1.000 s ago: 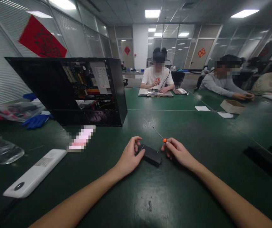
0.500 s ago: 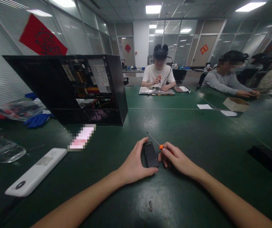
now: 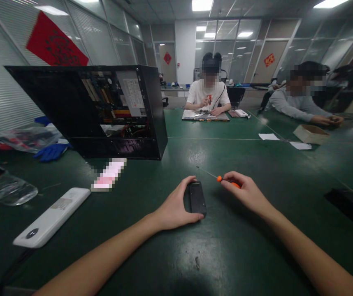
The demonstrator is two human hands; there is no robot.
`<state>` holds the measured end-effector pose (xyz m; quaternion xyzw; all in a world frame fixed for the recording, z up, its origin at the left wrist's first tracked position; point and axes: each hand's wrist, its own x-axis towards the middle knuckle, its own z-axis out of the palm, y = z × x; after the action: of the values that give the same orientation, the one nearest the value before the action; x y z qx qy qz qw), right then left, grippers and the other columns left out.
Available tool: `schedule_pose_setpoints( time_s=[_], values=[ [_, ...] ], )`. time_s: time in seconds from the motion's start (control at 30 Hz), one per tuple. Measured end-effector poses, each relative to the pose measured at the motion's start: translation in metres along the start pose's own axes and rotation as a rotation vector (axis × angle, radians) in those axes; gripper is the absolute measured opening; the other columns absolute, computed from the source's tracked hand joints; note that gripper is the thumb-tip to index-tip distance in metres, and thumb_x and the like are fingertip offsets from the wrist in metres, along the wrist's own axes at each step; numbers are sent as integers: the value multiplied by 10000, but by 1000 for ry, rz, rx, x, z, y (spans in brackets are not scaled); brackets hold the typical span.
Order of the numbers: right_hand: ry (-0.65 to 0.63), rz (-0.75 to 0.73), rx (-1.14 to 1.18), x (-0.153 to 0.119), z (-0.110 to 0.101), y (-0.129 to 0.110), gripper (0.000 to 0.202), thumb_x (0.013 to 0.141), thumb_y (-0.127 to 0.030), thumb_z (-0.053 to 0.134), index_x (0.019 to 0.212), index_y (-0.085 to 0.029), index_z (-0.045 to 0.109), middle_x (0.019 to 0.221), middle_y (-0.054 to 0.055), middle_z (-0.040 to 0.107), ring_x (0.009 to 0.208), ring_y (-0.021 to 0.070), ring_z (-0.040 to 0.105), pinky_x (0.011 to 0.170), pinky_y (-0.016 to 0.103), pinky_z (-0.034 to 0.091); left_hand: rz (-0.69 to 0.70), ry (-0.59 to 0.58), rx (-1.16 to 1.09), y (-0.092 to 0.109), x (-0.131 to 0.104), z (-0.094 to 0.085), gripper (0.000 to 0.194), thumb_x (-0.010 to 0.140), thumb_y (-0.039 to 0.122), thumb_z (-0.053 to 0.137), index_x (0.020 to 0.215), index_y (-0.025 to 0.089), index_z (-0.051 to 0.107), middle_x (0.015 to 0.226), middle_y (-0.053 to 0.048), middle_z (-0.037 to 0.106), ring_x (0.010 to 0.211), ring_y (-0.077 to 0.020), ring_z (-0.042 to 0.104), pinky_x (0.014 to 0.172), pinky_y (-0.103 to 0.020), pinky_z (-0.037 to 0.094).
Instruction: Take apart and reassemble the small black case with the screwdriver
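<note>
A small black box-shaped device [image 3: 198, 199] rests on the green table in front of me. My left hand [image 3: 175, 207] grips it from the left, thumb at its near end and fingers at its far end. To the right of it, my right hand [image 3: 244, 190] is closed around the orange-and-black handle of a screwdriver [image 3: 219, 179]. The thin shaft points up and to the left, its tip beyond the far end of the device and apart from it. What kind of device the black box is, I cannot make out.
An open black computer case [image 3: 152, 111] stands at the back left. Nearer lie a white power strip [image 3: 51, 218], a clear plastic bottle [image 3: 12, 187] and a blue glove [image 3: 51, 152]. Two people work across the table, near a cardboard box [image 3: 310, 135]. A dark object [image 3: 349, 205] lies at right.
My right hand has moved right and slightly away with the screwdriver, leaving the black device's side. My left hand keeps its grip on the device. The view has shifted slightly.
</note>
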<state>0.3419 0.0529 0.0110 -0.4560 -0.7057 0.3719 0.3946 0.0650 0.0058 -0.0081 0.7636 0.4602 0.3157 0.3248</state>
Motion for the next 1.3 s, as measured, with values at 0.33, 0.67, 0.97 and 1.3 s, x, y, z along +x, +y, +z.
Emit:
schedule_pose_setpoints(
  time_s=[0.33, 0.67, 0.97, 1.3],
  values=[
    [272, -176, -92, -11, -37, -47, 333, 836, -467, 812, 1029, -222, 696, 1041, 74, 758, 888, 224, 733, 780, 340, 600, 32, -64, 14, 5, 1, -7, 1042, 686, 333, 903, 1558, 197, 348, 1579, -167, 464, 1445, -362, 484, 1243, -513, 375],
    [-84, -614, -515, -5, -8, -109, 212, 866, -149, 621, 1051, -221, 546, 925, 31, 681, 768, 156, 665, 698, 279, 525, 66, -25, -11, 4, 2, -5, 1008, 668, 301, 933, 1530, 251, 414, 1541, -136, 505, 1414, -370, 514, 1227, -545, 394],
    [-111, -613, -493, -4, -2, -98, 199, 878, -144, 625, 1039, -213, 530, 894, 8, 640, 747, 133, 627, 675, 261, 492, 83, -42, 4, 7, 2, -6, 951, 684, 297, 928, 1499, 244, 440, 1532, -129, 503, 1408, -358, 509, 1221, -534, 395],
    [-270, -605, -687, 0, -4, -111, 132, 1025, -344, 590, 1056, -215, 583, 923, 39, 657, 772, 172, 623, 672, 308, 445, 106, -32, 5, 3, 2, -5, 951, 687, 328, 927, 1497, 253, 434, 1537, -120, 496, 1412, -355, 506, 1222, -525, 397]
  ],
)
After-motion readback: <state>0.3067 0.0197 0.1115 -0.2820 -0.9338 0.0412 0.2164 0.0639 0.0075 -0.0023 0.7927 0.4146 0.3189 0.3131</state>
